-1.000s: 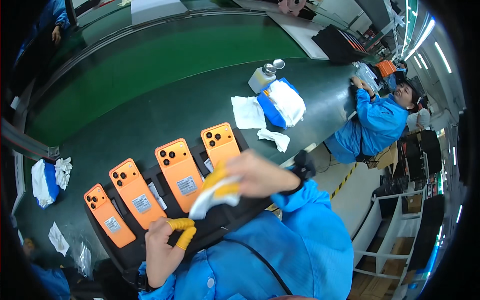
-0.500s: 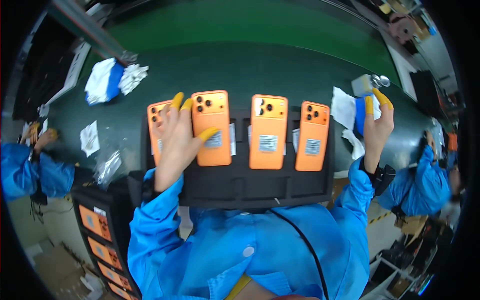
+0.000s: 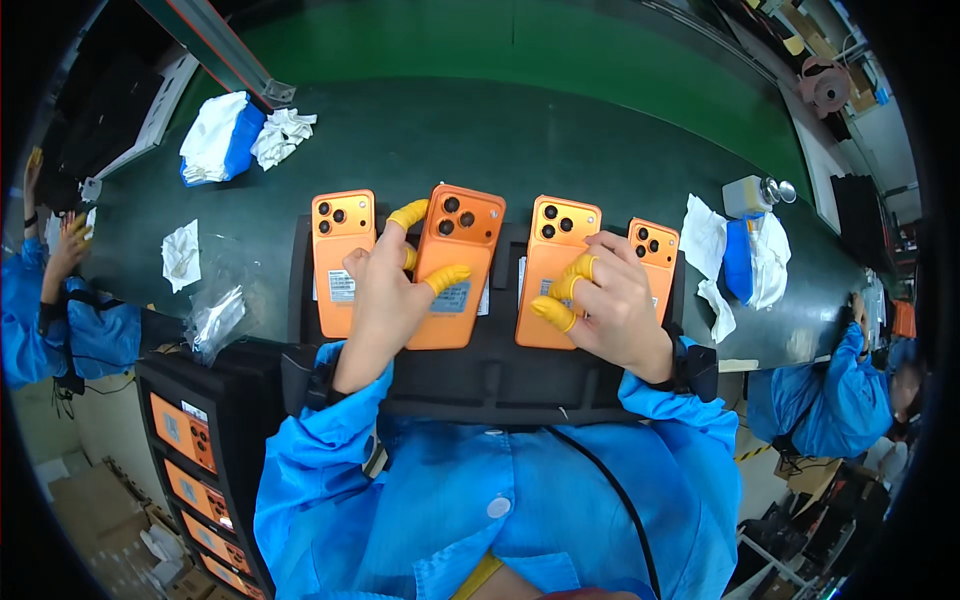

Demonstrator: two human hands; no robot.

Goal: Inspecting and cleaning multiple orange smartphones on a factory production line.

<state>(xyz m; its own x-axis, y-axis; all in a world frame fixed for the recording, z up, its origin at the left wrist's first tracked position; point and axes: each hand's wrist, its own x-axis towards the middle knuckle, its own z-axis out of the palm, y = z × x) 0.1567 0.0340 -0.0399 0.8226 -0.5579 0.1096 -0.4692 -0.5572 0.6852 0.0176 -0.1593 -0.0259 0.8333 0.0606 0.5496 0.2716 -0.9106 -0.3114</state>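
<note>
Four orange smartphones lie in a row, backs up, on a black tray point(image 3: 470, 395). My left hand point(image 3: 390, 300), with yellow finger cots, grips the second smartphone point(image 3: 470, 225) from the left by its edges; it is tilted and looks slightly raised. The leftmost smartphone point(image 3: 343, 235) lies partly behind this hand. My right hand point(image 3: 615, 305) is curled over the third smartphone point(image 3: 550, 255), its cot-covered fingers drawn together by the label; whatever they may hold is hidden. It partly covers the rightmost smartphone point(image 3: 653, 245).
White cloths in a blue pack point(image 3: 240, 140) lie far left, and another blue pack point(image 3: 738, 262) lies right, near a metal-topped bottle point(image 3: 743, 197). A clear plastic bag point(image 3: 218, 318) is left of the tray. A black rack point(image 3: 165, 375) holds more orange phones. Co-workers sit at both sides.
My right hand has come from beside the bottle to the third smartphone, its fingers now curled. My left hand has closed on the second smartphone, which has tilted.
</note>
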